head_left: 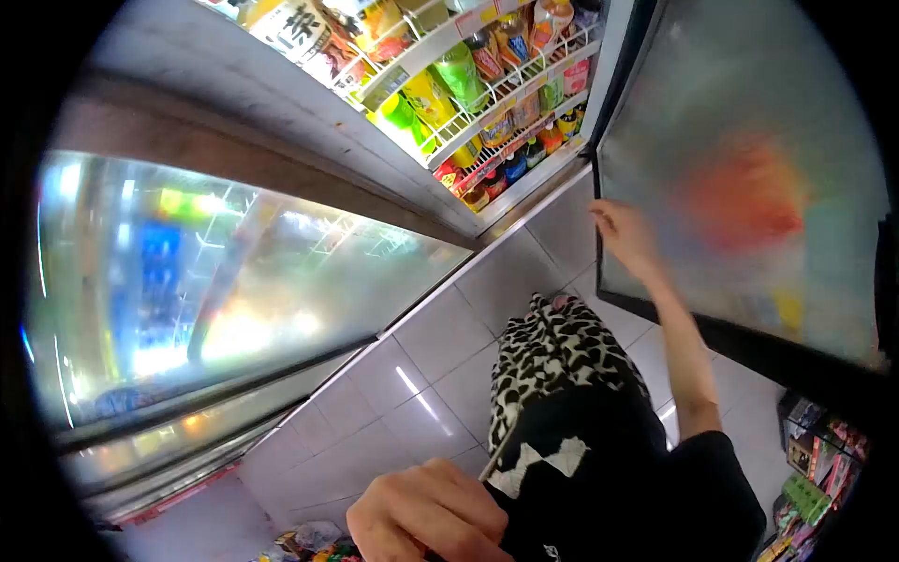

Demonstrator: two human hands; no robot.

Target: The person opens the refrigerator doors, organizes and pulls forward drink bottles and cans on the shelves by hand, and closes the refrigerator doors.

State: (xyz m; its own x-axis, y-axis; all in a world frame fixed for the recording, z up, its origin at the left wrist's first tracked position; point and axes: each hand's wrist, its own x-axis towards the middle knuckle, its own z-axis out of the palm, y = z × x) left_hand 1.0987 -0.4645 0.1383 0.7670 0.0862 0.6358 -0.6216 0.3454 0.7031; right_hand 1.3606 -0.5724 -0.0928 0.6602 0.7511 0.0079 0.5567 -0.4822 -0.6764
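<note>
The half-curled right hand (pixel 627 239) seems to steady the fogged, black-framed glass door (pixel 674 122) beside its fingertips, calling for firm hold; the curled left hand (pixel 426 513) hides any contents.

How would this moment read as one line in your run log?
right hand: at edge of open fogged door, contact unclear | left hand: curled before black shirt, grip hidden | bottles: shelved in rows

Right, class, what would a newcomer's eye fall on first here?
Probably the colourful, brightly lit bottles at the top, beside the open, fogged glass door on the right. The black-and-white patterned garment stands out below centre, with the right hand at the door's edge and the left hand large at the bottom.
</note>
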